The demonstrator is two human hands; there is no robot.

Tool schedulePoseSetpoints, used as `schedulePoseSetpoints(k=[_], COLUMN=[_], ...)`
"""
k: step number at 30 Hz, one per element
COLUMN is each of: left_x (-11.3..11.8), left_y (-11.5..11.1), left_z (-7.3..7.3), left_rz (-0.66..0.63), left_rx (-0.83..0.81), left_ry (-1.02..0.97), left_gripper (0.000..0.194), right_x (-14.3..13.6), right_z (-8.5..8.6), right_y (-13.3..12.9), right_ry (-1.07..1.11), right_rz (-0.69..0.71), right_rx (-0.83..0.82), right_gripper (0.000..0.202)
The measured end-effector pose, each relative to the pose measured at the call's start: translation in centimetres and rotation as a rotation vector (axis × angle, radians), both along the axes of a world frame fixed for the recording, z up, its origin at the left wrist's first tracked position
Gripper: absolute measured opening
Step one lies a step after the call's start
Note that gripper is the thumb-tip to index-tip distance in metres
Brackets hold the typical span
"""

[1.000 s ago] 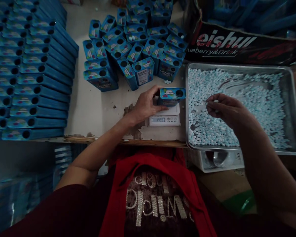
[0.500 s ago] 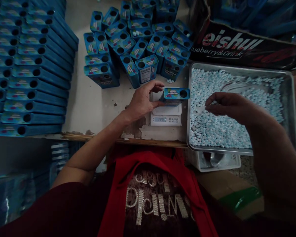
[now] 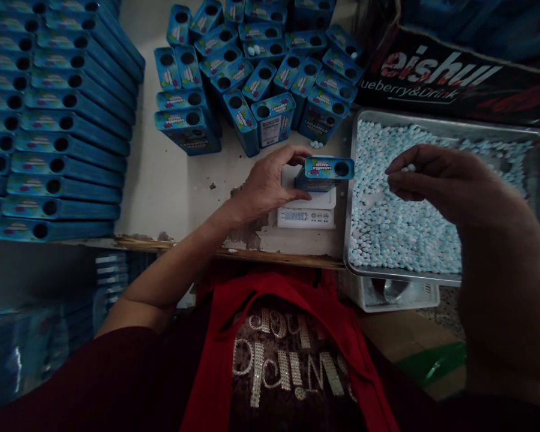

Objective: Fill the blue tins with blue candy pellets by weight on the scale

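A blue candy tin (image 3: 328, 169) with a round dark hole in its top stands upright on a small white digital scale (image 3: 306, 218). My left hand (image 3: 274, 180) curves around the tin's left end, fingers behind and thumb in front, spread apart; whether they touch it is hard to tell. The display seems to read 149.9, though the digits are small. Over the metal tray (image 3: 441, 277), my right hand (image 3: 445, 180) is closed, with a few pale blue candies (image 3: 409, 168) between thumb and fingers. Loose candies of the same kind (image 3: 400, 234) cover much of the tray.
Several blue tins (image 3: 247, 78) stand grouped behind the scale, a few candies (image 3: 315, 144) beside them. Stacked tins (image 3: 67, 144) fill the left side. A black printed box (image 3: 450, 78) sits behind the tray. Below the table edge (image 3: 234, 255) is a white container (image 3: 400, 297).
My right hand has shifted slightly right and up over the tray, still pinching candies. My left hand stays around the tin. The display reading appears slightly higher. The whole view has shifted a little.
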State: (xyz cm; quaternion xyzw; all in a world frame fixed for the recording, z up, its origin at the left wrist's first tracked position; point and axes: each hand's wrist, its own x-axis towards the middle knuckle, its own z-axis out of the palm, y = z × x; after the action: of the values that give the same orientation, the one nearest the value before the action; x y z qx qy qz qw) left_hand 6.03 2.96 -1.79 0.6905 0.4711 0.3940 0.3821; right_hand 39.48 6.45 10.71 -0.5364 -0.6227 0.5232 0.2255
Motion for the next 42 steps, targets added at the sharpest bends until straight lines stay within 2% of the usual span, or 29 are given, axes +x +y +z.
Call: schedulePoseSetpoints(k=[10,14,17,20,25,30,42], left_x=[0.0,0.3,0.4,-0.1,-1.4,-1.5,-2.2], left_y=[0.0,-0.2,-0.3,-0.6,-0.9,-0.8,-1.2], left_z=[-1.3,-1.8,-1.6,-1.0,0.1,0.4,0.8], left_rz=[0.007,0.046,0.064,0.06,0.058,0.029,0.037], left_rx=[0.019,-0.013,-0.028,-0.022,-0.035,-0.043,-0.065], left_ry=[0.013,-0.003,-0.026,-0.046,0.01,0.005,0.029], left_gripper=[0.085,0.081,0.081,0.08,0.074,0.075,0.067], right_x=[-0.8,-2.8,-4.5,-5.6,-5.9,-5.9,-6.9], right_z=[0.8,1.5,1.6,1.2,0.3,-0.3,0.3], right_y=[1.8,2.6,3.3,3.9,3.9,3.8,3.2], right_ry=[-0.288,-0.333,-0.352,-0.324,-0.297,-0.265,-0.454], right_rz=[0.344,0.463,0.517,0.538,0.479,0.481,0.538], right_rx=[0.178,0.353,0.465,0.515,0.466,0.488,0.574], right_gripper=[0.018,0.02,0.018,0.022,0.028,0.035,0.017])
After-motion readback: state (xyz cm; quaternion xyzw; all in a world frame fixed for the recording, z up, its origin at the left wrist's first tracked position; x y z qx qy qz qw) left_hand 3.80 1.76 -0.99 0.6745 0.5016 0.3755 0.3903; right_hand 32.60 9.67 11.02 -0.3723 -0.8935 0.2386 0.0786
